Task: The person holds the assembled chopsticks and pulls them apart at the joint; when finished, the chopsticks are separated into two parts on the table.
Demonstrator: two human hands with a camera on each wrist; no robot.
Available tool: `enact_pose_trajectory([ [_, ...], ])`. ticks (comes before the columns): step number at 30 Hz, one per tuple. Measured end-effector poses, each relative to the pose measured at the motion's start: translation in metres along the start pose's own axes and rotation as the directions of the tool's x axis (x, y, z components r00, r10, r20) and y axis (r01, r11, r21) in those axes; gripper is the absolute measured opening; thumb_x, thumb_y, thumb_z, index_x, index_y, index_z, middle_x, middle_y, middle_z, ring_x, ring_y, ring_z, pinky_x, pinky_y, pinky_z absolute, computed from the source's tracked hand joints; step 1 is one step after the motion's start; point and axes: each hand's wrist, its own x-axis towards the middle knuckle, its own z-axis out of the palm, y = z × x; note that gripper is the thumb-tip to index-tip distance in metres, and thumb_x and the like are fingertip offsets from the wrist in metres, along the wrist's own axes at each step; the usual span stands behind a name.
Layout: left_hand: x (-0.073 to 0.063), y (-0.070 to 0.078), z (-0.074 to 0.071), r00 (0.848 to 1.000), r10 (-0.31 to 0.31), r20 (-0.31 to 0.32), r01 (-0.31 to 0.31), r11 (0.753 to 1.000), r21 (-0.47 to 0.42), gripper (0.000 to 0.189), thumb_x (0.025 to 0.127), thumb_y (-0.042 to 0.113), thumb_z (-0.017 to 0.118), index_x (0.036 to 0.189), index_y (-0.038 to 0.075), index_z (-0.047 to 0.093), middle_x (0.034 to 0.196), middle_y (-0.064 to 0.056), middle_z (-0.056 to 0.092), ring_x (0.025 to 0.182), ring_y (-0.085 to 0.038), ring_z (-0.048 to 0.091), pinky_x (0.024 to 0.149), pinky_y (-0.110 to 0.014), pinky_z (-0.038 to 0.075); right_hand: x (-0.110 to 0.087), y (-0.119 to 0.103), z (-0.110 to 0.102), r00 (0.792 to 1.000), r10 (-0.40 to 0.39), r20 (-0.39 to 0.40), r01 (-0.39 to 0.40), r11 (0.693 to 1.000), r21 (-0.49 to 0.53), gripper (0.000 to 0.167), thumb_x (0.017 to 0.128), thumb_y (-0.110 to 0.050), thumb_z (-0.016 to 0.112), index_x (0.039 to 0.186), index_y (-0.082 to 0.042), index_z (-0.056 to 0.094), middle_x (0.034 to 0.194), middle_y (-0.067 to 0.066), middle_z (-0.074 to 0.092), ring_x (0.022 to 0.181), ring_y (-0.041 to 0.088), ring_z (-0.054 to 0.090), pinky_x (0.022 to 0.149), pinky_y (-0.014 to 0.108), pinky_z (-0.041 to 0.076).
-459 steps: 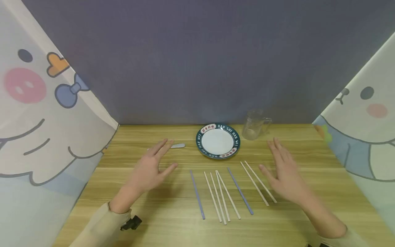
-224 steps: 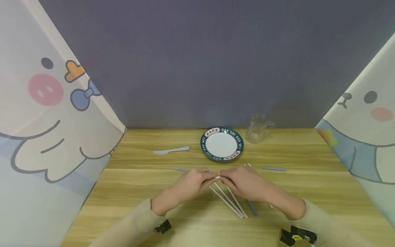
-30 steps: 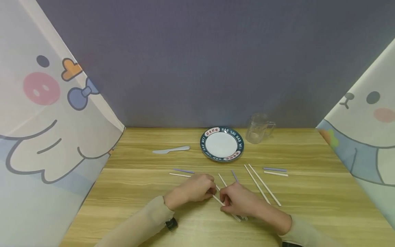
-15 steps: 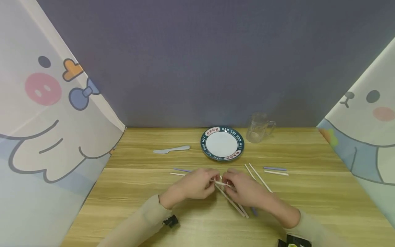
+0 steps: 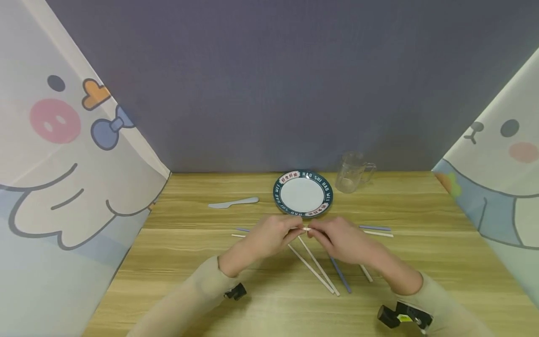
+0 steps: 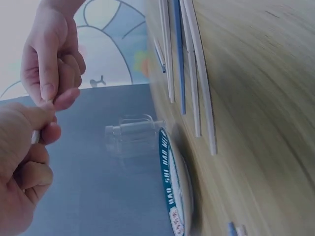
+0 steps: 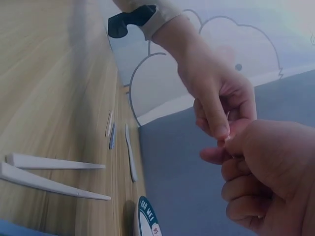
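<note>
Above the wooden table, in the head view, my left hand [image 5: 269, 236] and my right hand [image 5: 343, 241] meet tip to tip. Both pinch a white chopstick [image 5: 306, 229], of which only a short piece shows between the fingertips; the fingers hide the rest. Two more white chopsticks [image 5: 313, 264] lie below the hands, with a blue chopstick [image 5: 340, 275] to their right. Farther right, my right hand partly covers other white chopsticks [image 5: 366, 273]. Short blue and white pieces lie at the left, the blue piece [image 5: 243, 229] behind the white piece [image 5: 238, 235].
A green-rimmed plate [image 5: 328, 192] sits behind the hands. To its right stands a clear handled cup [image 5: 348, 175], to its left a pale table knife [image 5: 233, 202]. Another short blue piece [image 5: 375, 228] and white piece [image 5: 379, 233] lie at the right. A grey wall [image 5: 294, 93] closes the back.
Over the last second both hands have lifted a white chopstick from the pile and brought their fingertips together. Since the first frame, one blue and one white chopstick have become short pieces at both sides.
</note>
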Motion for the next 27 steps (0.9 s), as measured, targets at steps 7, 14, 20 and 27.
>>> enact_pose_trajectory([
  [7,0.004,0.004,-0.004,1.0,-0.01,-0.002,0.01,1.0,0.002,0.019,0.101,0.014,0.074,0.085,0.014,0.062,0.074,0.006,0.065,0.064,-0.003,0.052,0.059,-0.012,0.042,0.0,0.005,-0.004,0.998,-0.067,-0.018,0.067,0.998,-0.005,0.021,0.108,-0.01,0.061,0.09,-0.021,0.065,0.068,-0.016,0.04,0.062,-0.006,0.033,0.058,0.017,0.038],
  [14,0.005,0.003,-0.004,1.0,0.027,-0.011,-0.027,1.0,0.001,0.021,0.101,0.013,0.074,0.084,0.014,0.061,0.076,0.006,0.066,0.063,-0.002,0.052,0.057,-0.011,0.041,0.0,0.013,-0.012,0.986,-0.166,0.01,0.165,0.986,0.026,0.023,0.106,-0.005,0.062,0.089,-0.021,0.061,0.072,-0.015,0.038,0.065,-0.006,0.033,0.062,0.017,0.04],
  [20,0.009,0.004,-0.002,1.0,0.001,-0.02,0.0,1.0,0.024,0.024,0.103,0.016,0.071,0.084,0.014,0.058,0.072,0.006,0.054,0.061,-0.003,0.044,0.056,-0.012,0.034,0.001,0.016,-0.015,0.987,-0.161,0.007,0.161,0.987,0.026,0.02,0.106,-0.006,0.061,0.091,-0.019,0.063,0.075,-0.013,0.048,0.065,-0.006,0.037,0.062,0.017,0.042],
  [27,0.01,0.005,-0.001,0.999,-0.004,-0.036,0.005,0.999,0.031,0.024,0.101,0.016,0.074,0.082,0.014,0.059,0.071,0.006,0.059,0.061,-0.003,0.047,0.055,-0.015,0.035,0.0,0.019,-0.017,0.989,-0.144,0.032,0.141,0.987,0.073,0.018,0.107,-0.007,0.061,0.095,-0.02,0.064,0.076,-0.015,0.046,0.067,-0.006,0.04,0.064,0.018,0.045],
])
